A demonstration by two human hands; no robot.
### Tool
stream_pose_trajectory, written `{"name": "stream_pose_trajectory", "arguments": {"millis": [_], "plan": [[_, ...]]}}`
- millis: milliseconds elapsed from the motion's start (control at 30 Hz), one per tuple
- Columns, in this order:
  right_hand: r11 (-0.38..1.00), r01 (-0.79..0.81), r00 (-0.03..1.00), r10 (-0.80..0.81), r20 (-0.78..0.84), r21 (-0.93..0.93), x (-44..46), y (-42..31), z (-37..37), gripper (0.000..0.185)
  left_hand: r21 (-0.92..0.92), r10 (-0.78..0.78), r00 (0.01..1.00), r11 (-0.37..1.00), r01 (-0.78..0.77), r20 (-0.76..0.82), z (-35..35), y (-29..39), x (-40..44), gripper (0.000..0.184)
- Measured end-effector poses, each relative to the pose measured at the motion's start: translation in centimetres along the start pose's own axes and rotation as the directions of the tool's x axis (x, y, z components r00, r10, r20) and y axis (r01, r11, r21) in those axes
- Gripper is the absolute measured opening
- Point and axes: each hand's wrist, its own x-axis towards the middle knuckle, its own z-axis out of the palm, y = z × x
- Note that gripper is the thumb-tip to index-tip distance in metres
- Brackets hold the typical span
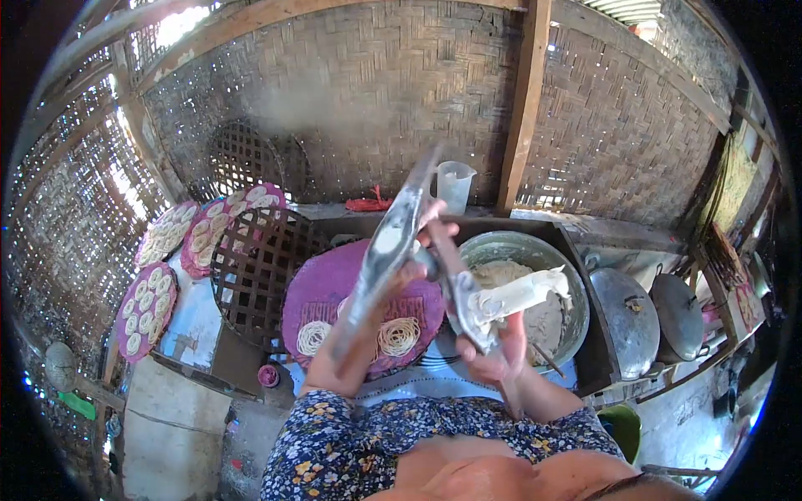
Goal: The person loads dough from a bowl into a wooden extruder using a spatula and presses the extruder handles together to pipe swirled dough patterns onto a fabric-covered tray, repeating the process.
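My left hand (413,271) is wrapped round a long, dough-smeared wooden press bar (388,238), held upright and tilted in front of me. My right hand (505,355) grips a second wooden press bar (455,288), close beside the first. A thick white roll of dough (518,298) sticks out sideways from this second bar, above a large metal basin (576,292). More pale dough (543,321) lies in the basin. Left of the basin, a round purple mat (334,284) carries coils of thin dough strands (399,336), partly hidden behind the left bar and arm.
An openwork woven tray (259,280) leans left of the mat. Beyond it lie purple rounds with several dough coils (149,309). A clear plastic jug (454,188) stands at the back. Lidded metal pots (622,321) sit to the right. A stick (547,359) rests against the basin.
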Motion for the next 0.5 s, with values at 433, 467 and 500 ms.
{"name": "stream_pose_trajectory", "arguments": {"millis": [433,467,500], "plan": [[0.389,0.033,0.453,-0.827,-0.333,-0.921,-4.3,-8.7,1.7,0.057,0.138,-0.477,0.855,0.879,0.457,0.205,-4.5,1.3,-6.6,0.063],[0.309,-0.145,0.339,-0.877,-0.34,-0.94,-4.9,-8.9,1.2,0.064,0.006,-0.598,0.788,0.797,0.604,0.146,-4.5,1.8,-6.6,0.058],[0.216,-0.464,0.275,-0.887,-0.371,-0.859,-6.2,-10.0,-0.8,0.078,0.102,-0.6,0.789,0.8,0.591,0.129,-4.6,1.8,-6.6,0.063]]}}
